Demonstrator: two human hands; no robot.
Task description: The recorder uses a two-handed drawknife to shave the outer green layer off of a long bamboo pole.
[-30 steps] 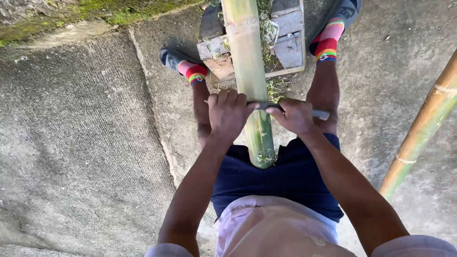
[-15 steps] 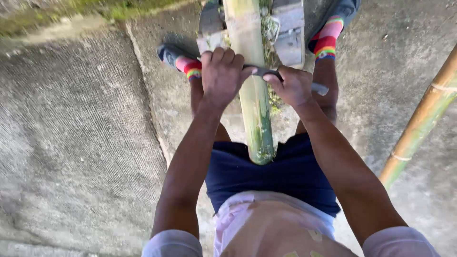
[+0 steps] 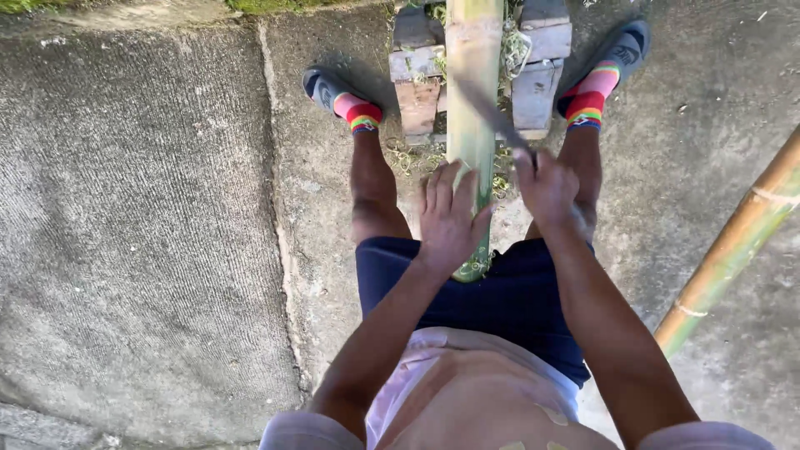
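A thick green bamboo pole [image 3: 472,108] runs from between my legs up to a pair of concrete blocks [image 3: 533,79]. My left hand [image 3: 448,218] lies flat on the pole's near end, fingers spread and pointing away from me. My right hand [image 3: 546,187] grips the handle of a knife [image 3: 493,112], whose dark blade slants up and left across the pole. Both feet in striped socks and sandals stand to either side of the blocks.
Rough concrete ground [image 3: 150,233] with a crack line spreads to the left. A second bamboo pole [image 3: 733,246] lies slanted at the right edge. Grass borders the top edge, and shavings lie around the blocks.
Both hands gripped the blade's two ends across the pole earlier. The left hand has let go and now rests flat on the pole; the right hand has swung the knife to a slant.
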